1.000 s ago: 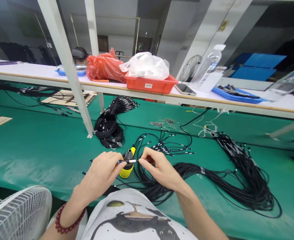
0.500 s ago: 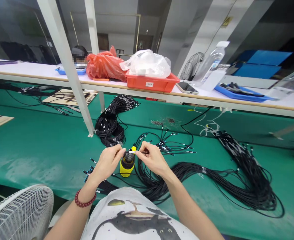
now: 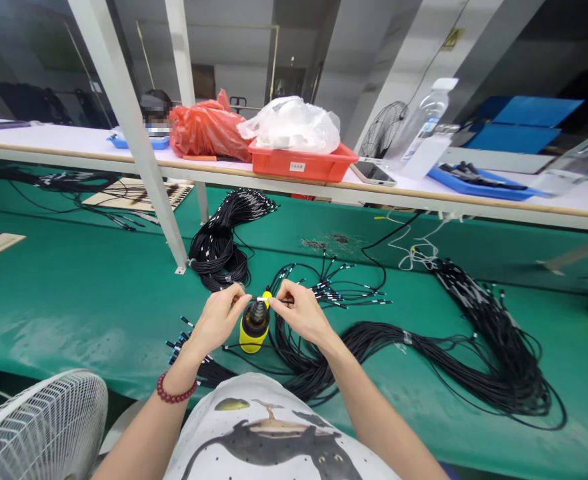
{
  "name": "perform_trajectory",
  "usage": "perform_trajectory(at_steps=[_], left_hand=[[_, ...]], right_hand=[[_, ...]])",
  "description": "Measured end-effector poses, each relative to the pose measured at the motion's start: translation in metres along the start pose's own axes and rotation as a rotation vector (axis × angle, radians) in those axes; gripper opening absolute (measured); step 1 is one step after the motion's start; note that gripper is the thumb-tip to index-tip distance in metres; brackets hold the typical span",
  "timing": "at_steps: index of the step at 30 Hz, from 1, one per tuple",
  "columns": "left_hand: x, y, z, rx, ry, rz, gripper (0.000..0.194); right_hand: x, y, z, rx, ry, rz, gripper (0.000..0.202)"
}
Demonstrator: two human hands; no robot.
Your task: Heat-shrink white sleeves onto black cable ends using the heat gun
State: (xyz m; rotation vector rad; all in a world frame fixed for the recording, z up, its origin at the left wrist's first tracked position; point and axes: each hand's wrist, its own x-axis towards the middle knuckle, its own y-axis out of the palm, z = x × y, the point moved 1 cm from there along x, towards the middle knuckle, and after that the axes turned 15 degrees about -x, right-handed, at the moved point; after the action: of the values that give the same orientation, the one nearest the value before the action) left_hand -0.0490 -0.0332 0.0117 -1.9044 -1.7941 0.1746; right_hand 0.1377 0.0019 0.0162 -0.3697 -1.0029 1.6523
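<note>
Between my two hands a thin black cable with a white sleeve point(image 3: 263, 299) is stretched level. My left hand point(image 3: 220, 316) pinches its left end, and my right hand point(image 3: 301, 312) pinches it on the right, fingers curled. Just below and behind the sleeve stands a yellow and black tool point(image 3: 254, 331) with a dark, ribbed top. A long bundle of black cables point(image 3: 384, 337) runs from beneath my hands to the right. Loose cable ends point(image 3: 331, 290) with white and blue tips fan out beyond my right hand.
A coiled black cable bundle point(image 3: 219, 250) lies behind my left hand. Above the green bench point(image 3: 99, 280) runs a white shelf holding a red tray point(image 3: 299, 165), a phone point(image 3: 373, 173), a bottle and a blue tray point(image 3: 484, 187). A fan point(image 3: 49, 420) stands lower left.
The white sleeve between my fingers has risen slightly, and the dark round opening seen beside it before no longer shows. My hands keep their pinches; the view has shifted a little.
</note>
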Motion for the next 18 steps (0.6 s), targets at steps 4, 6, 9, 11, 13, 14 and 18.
perform_trajectory(at_steps=[4,6,9,11,13,14,18], left_hand=[[0.001,0.001,0.004,-0.024,0.012,-0.005,0.029],[0.001,0.001,0.005,-0.041,0.018,-0.008,0.027],[0.003,0.001,0.006,-0.052,0.033,-0.022,0.024],[0.003,0.001,0.007,-0.052,0.033,-0.032,0.022],[0.004,0.001,0.008,-0.057,0.023,-0.04,0.021],[0.004,0.001,0.008,-0.064,0.017,-0.044,0.02],[0.004,-0.002,0.004,-0.065,-0.003,-0.043,0.026]], right_hand=[[0.001,0.001,-0.002,-0.008,-0.001,-0.007,0.022],[0.001,0.002,-0.003,-0.013,-0.001,-0.008,0.022],[0.001,0.002,-0.004,-0.023,-0.001,-0.006,0.02],[0.0,0.001,-0.004,-0.018,-0.004,0.014,0.017],[-0.001,-0.001,-0.004,-0.019,-0.013,0.052,0.018],[-0.001,-0.003,-0.004,-0.025,-0.02,0.069,0.019],[-0.002,-0.009,-0.003,-0.069,-0.059,0.057,0.021]])
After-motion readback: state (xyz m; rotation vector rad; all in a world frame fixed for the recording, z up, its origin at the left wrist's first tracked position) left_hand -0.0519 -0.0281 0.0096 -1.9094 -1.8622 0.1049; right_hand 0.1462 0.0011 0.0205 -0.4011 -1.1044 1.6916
